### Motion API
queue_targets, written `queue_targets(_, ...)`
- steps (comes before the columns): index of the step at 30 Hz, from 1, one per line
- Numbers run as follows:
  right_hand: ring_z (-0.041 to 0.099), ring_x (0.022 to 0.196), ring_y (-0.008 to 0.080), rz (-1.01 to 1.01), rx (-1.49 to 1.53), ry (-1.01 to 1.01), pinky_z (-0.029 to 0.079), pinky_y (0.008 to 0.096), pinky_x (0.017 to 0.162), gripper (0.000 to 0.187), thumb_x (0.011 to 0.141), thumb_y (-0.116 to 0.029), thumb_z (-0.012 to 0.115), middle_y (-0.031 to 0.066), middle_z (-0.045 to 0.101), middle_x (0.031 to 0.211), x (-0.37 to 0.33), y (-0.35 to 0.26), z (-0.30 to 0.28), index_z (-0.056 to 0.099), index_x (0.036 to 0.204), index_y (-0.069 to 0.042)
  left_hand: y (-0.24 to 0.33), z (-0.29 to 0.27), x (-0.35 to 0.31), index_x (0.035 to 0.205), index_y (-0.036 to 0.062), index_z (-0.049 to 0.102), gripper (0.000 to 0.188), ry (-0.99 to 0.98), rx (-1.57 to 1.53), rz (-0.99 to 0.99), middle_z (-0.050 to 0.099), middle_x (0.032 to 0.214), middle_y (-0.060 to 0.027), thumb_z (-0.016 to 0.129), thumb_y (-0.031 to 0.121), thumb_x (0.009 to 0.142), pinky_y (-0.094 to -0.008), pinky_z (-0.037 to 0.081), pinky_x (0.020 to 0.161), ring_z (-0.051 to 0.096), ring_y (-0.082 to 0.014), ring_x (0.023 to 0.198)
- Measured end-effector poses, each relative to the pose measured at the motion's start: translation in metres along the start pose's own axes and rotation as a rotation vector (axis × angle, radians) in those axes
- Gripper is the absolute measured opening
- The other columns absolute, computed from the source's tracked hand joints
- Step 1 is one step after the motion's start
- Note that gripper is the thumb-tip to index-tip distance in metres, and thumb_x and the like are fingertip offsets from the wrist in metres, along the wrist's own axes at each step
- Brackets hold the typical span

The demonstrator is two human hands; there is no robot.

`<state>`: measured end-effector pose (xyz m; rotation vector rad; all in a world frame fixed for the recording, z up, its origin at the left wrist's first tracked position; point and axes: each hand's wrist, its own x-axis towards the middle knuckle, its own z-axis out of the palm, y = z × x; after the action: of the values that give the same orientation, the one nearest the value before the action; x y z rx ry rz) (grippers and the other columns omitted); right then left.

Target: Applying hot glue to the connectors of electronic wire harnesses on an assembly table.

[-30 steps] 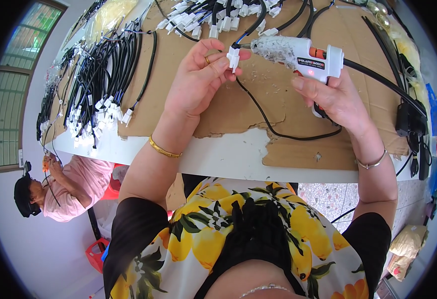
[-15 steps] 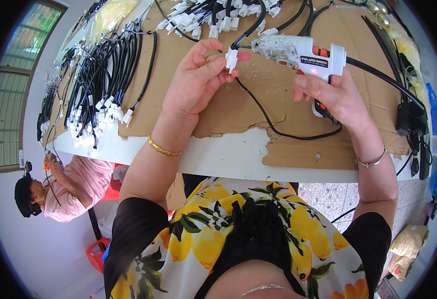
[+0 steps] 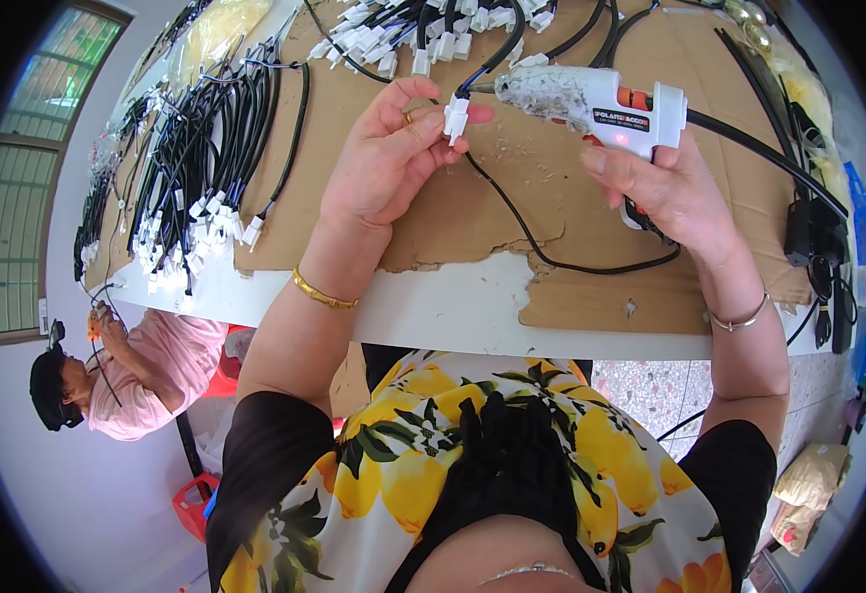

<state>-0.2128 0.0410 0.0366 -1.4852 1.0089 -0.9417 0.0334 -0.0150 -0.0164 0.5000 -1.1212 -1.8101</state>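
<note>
From where I stand, the head view has the left hand [image 3: 378, 168] with thumb and forefinger clamped on a white connector [image 3: 455, 121], above the tabletop's [image 3: 433, 306] middle, toward its far edge. The right hand [image 3: 670, 193] wraps a glue gun [image 3: 611, 99], fingers closed round its grip; the nozzle points at the connector's wired end, whether touching I can't tell. Between the forearms, cardboard [image 3: 453, 232] stretches to a torn edge short of the near edge, crossed by a thin cord [image 3: 522, 227]. Bundled cables [image 3: 215, 148] crowd the left end, more connectors [image 3: 378, 35] the far edge.
</note>
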Motion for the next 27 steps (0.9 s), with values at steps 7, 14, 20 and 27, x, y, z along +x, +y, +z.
queue_targets(7, 0.048, 0.052, 0.0063, 0.012, -0.026, -0.004, 0.038, 0.0199, 0.048, 0.018, 0.08, -0.017, 0.066, -0.0008, 0.053, 0.066, 0.0, -0.0013, 0.0017, 0.055, 0.088, -0.003, -0.0004, -0.0078, 0.0003, 0.111, 0.0095, 0.046, 0.021, -0.098, -0.041, 0.009, 0.054, 0.11, -0.0273, 0.044, 0.005, 0.091, -0.0261, 0.045, 0.073, 0.055, -0.0164, 0.079)
queue_targets(14, 0.047, 0.053, 0.006, -0.04, -0.039, -0.005, 0.038, 0.0198, 0.048, 0.021, 0.081, -0.02, 0.065, -0.001, 0.053, 0.065, -0.0003, -0.001, 0.0032, 0.056, 0.087, -0.003, 0.0008, -0.0027, 0.0002, 0.109, 0.0073, 0.043, 0.019, -0.035, -0.017, 0.011, 0.058, 0.104, -0.0266, 0.044, 0.003, 0.09, -0.0261, 0.047, 0.069, 0.055, -0.0146, 0.074)
queue_targets(20, 0.047, 0.054, 0.0059, -0.039, -0.063, -0.021, 0.038, 0.0197, 0.048, 0.025, 0.081, -0.025, 0.066, -0.0012, 0.053, 0.066, 0.0009, 0.003, -0.001, 0.057, 0.087, -0.002, 0.0011, -0.0039, 0.0002, 0.109, 0.0068, 0.042, 0.02, -0.048, -0.032, 0.009, 0.057, 0.104, -0.0274, 0.044, 0.003, 0.09, -0.0262, 0.047, 0.069, 0.056, -0.0149, 0.074)
queue_targets(27, 0.046, 0.053, 0.0058, -0.038, -0.091, -0.011, 0.036, 0.0202, 0.048, 0.027, 0.081, -0.027, 0.066, -0.0015, 0.053, 0.067, 0.0017, 0.0031, 0.0001, 0.058, 0.091, -0.003, 0.0014, -0.004, -0.0003, 0.111, 0.007, 0.041, 0.021, -0.033, -0.041, 0.006, 0.057, 0.105, -0.0283, 0.044, 0.003, 0.09, -0.0264, 0.047, 0.07, 0.056, -0.0151, 0.074)
